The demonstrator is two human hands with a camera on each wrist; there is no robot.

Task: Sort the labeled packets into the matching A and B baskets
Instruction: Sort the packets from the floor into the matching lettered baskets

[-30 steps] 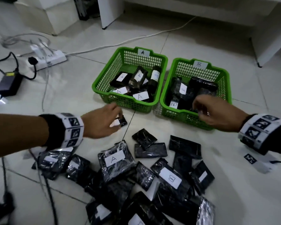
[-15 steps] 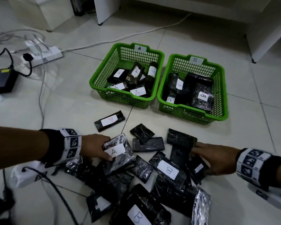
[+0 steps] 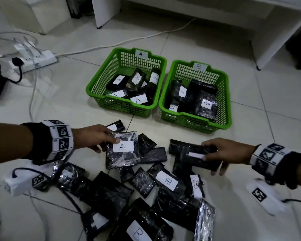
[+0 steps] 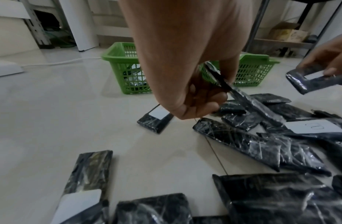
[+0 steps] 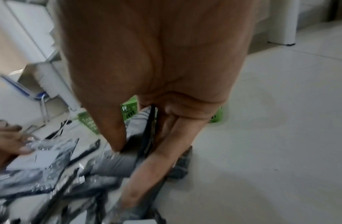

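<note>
Handwritten "A" on the tag of the left green basket [image 3: 140, 53], "B" on the tag of the right green basket [image 3: 199, 66]. "A" on the white label of the packet [image 3: 123, 146] pinched by the left hand [image 3: 92, 138]. "B" labels on floor packets [image 3: 166, 180], [image 3: 139, 231]. "A" on labels inside the left basket, "B" inside the right.

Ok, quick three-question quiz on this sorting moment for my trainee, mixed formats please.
1. True or false: the left hand grips a packet labeled A.
2. Can the letter on the packet held by the right hand be read? A) yes, it says A; B) yes, it says B; C) no, the label shows no readable letter.
3. Fill in: seen from the head camera, the B basket stands to the ___ of the A basket.

Key: 1 true; 2 C; 3 right.
</note>
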